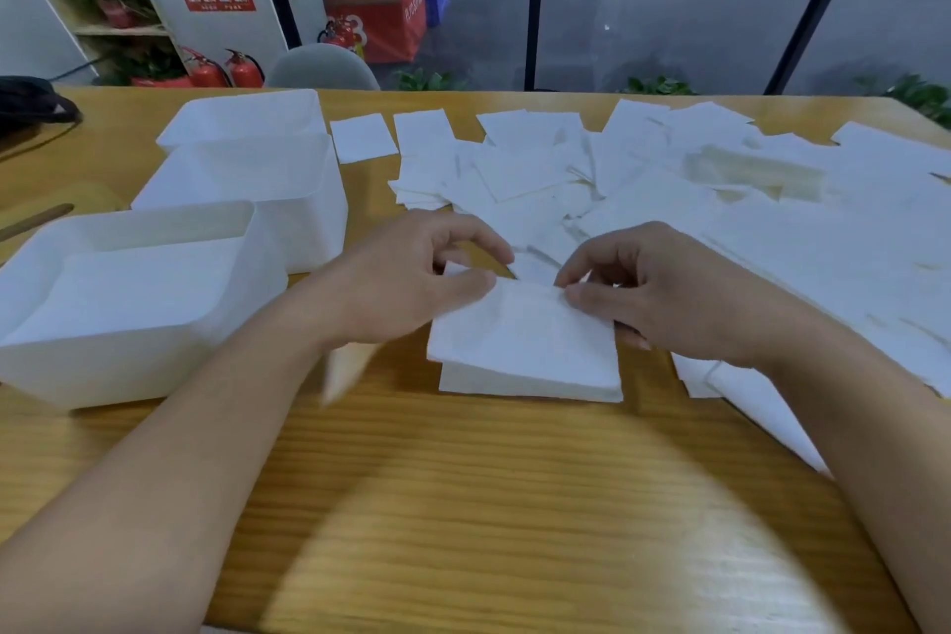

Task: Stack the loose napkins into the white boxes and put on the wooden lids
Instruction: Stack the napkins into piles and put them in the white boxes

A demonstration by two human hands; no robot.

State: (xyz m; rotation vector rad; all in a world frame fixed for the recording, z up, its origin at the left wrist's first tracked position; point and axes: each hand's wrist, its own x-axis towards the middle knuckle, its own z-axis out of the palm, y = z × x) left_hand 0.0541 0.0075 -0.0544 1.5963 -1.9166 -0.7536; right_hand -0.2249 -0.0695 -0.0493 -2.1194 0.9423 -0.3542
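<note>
Both grips, left hand (411, 273), right hand (669, 294), pinch napkin stack (525, 345) far edge.

Napkins (525, 340) soft matt paper; boxes (128, 304) smooth translucent plastic; table (463, 505) grained wood.

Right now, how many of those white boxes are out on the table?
3. The nearest box is at the left edge, the middle box sits just behind it, and the far box is behind that. All are lidless; none seems hidden.
</note>
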